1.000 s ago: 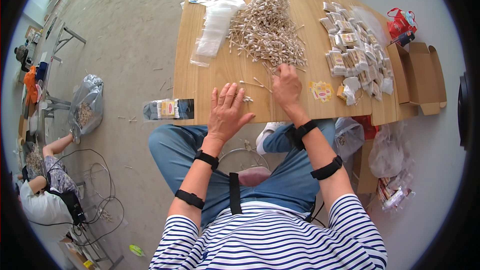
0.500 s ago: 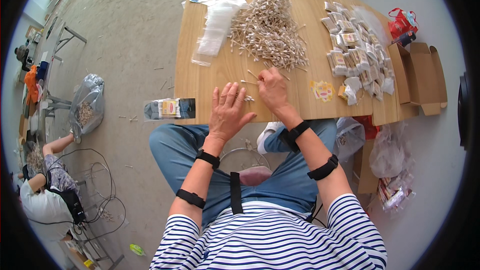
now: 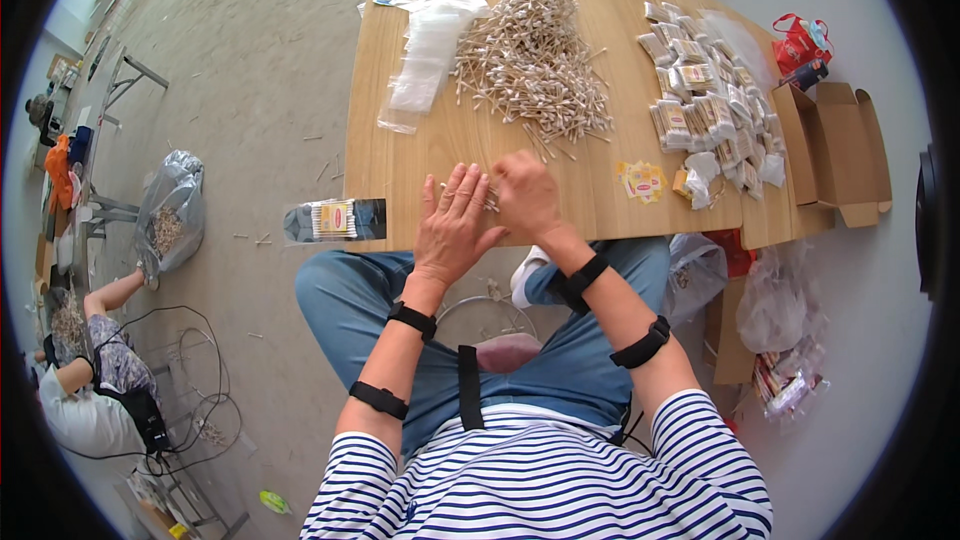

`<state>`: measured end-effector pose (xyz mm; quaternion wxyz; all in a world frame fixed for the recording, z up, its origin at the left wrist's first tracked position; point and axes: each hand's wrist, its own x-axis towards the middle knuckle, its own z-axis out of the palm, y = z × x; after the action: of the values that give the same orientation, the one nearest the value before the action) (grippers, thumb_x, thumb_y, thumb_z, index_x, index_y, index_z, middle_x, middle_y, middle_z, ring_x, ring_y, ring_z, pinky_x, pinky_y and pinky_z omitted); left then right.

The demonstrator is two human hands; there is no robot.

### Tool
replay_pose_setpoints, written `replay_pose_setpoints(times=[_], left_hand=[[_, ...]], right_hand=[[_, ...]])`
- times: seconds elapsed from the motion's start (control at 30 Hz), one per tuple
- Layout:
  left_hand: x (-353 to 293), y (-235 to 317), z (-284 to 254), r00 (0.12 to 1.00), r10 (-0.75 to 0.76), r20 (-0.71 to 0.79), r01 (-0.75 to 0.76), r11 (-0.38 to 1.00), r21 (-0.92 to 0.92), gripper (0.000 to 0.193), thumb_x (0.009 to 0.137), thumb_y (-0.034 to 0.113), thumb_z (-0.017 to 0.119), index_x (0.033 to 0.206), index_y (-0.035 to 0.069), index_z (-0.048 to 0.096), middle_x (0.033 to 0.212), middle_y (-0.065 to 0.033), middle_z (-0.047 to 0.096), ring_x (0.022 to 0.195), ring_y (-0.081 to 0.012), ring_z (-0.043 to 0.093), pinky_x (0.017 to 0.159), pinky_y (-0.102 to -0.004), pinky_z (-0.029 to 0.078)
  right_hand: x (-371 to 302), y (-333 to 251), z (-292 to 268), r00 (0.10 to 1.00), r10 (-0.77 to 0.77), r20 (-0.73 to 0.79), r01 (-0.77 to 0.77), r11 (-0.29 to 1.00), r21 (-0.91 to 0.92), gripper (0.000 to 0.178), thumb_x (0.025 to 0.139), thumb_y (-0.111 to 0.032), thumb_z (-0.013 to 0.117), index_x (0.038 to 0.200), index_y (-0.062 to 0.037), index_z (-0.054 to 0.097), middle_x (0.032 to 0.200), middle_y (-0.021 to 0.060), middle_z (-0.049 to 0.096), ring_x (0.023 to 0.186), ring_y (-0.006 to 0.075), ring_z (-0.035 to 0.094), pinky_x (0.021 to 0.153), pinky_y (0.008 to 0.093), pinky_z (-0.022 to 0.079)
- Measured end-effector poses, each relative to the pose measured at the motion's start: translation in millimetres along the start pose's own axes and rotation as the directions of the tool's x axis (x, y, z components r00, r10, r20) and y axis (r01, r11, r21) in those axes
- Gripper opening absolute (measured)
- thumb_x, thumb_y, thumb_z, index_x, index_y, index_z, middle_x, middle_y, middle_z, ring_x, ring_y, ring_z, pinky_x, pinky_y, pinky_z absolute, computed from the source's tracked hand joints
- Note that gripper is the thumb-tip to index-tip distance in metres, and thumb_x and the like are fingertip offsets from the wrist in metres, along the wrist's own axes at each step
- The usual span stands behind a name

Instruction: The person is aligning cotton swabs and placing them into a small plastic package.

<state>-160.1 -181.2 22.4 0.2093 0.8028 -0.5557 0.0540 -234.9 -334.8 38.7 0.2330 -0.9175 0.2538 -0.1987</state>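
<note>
The right hand (image 3: 527, 192) has moved left, close to the left hand (image 3: 452, 220); it is curled, contents hidden. The left lies flat, fingers slightly spread, over cotton swabs (image 3: 491, 203) on the near worktop (image 3: 395, 168), visible tips toward the right hand.

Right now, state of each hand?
Left hand: open, palm down over some cotton swabs.
Right hand: curled closed; whether it holds anything can't be told.

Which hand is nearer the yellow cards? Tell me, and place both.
Right. The right hand is left of the yellow cards, apart from them; the left hand is farther left, on the right hand's far side.
</note>
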Motion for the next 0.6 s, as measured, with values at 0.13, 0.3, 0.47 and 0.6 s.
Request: replay_pose_setpoints(times=[0.13, 0.3, 0.47, 0.6], left_hand=[[0, 1, -3, 1.0, -0.025, 0.02, 0.025, 0.999, -0.021, 0.08, 0.084, 0.054, 0.068, 0.146, 0.007, 0.048, 0.154, -0.0098, 0.045, 0.148, -0.0259, 0.033, 0.123, -0.0539, 0.017], [2, 3, -5, 1.0, -0.02, 0.016, 0.02, 1.0, -0.022, 0.079, 0.083, 0.053, 0.069, 0.145, 0.007, 0.05, 0.153, -0.0099, 0.045, 0.147, -0.0259, 0.034, 0.122, -0.0538, 0.018], [1, 0, 0, 1.0, -0.012, -0.002, 0.012, 1.0, -0.015, 0.077, 0.083, 0.053, 0.069, 0.143, 0.007, 0.052, 0.153, -0.0098, 0.045, 0.147, -0.0254, 0.034, 0.122, -0.0538, 0.018], [0, -1, 1, 1.0, -0.004, -0.012, 0.004, 1.0, -0.028, 0.078, 0.081, 0.053, 0.071, 0.141, 0.007, 0.054, 0.154, -0.0087, 0.045, 0.148, -0.0234, 0.034, 0.121, -0.0572, 0.019]], right_hand=[[15, 22, -19, 0.944, 0.248, -0.216, -0.292, 0.935, -0.202, 0.01, 0.084, -0.01, 0.066, 0.092, -0.0051, 0.062, 0.097, 0.0162, 0.062, 0.083, 0.0384, 0.067, 0.071, 0.0478, 0.055], [2, 21, -11, 0.984, 0.131, -0.119, -0.147, 0.979, -0.143, 0.01, 0.085, -0.011, 0.065, 0.092, -0.0051, 0.062, 0.097, 0.0167, 0.061, 0.082, 0.0389, 0.067, 0.07, 0.048, 0.055], [-5, 1, 3, 0.999, 0.042, 0.029, -0.04, 0.997, -0.059, 0.007, 0.085, -0.011, 0.067, 0.091, -0.0075, 0.064, 0.096, 0.0151, 0.061, 0.085, 0.038, 0.064, 0.074, 0.0467, 0.053], [6, 21, -18, 0.988, 0.101, -0.119, -0.108, 0.993, -0.054, 0.009, 0.086, -0.012, 0.065, 0.093, -0.0072, 0.065, 0.097, 0.0156, 0.061, 0.085, 0.0376, 0.065, 0.073, 0.0468, 0.053]])
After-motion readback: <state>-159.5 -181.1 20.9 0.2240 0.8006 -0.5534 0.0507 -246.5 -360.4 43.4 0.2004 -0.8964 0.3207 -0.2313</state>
